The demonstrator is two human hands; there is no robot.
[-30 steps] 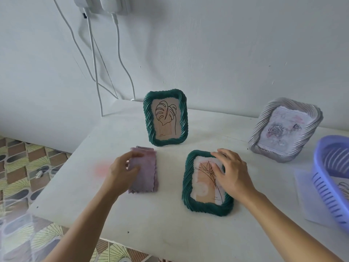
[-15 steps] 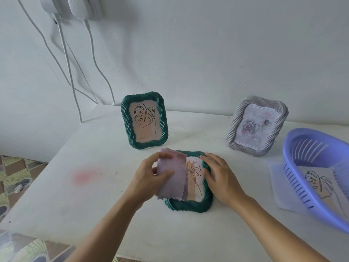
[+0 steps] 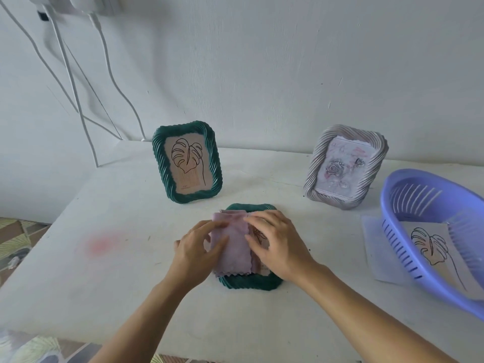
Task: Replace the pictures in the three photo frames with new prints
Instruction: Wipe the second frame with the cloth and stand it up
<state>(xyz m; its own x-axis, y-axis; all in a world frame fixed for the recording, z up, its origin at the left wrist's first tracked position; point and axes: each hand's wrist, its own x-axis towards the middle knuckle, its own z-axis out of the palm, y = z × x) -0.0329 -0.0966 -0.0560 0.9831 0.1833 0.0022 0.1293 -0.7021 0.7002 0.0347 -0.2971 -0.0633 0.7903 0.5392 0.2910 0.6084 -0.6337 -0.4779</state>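
Green ribbed photo frame [image 3: 252, 282] lies flat and face up at the table's [image 3: 104, 284] near middle, its long axis running near to far. A folded purple cloth [image 3: 231, 248] with zigzag edges covers its left half, long axis the same way. A strip of the leaf-sketch print shows to the right of the cloth.

Left hand [image 3: 195, 251] grips the cloth's left edge, with the thumb on top and the fingers at the far-left corner. Right hand [image 3: 279, 244] lies over the frame's right half with its fingers bent and their tips on the cloth's far edge. Can't tell whether it pinches or just presses. Both hands and the cloth hide most of the frame.

Second green frame [image 3: 187, 162] stands upright just beyond, to the far left, and holds a monstera line print. Silver ribbed frame [image 3: 345, 166] stands at the far right, tilted back, with a rose picture in it.

Purple slotted basket [image 3: 432, 200] sits at the right edge and holds a leaf print [image 3: 429, 248]. It rests partly on a pale sheet [image 3: 377, 252].

Pink stain [image 3: 102, 243] marks the table to the left. White cables [image 3: 70, 87] hang down the far-left wall.
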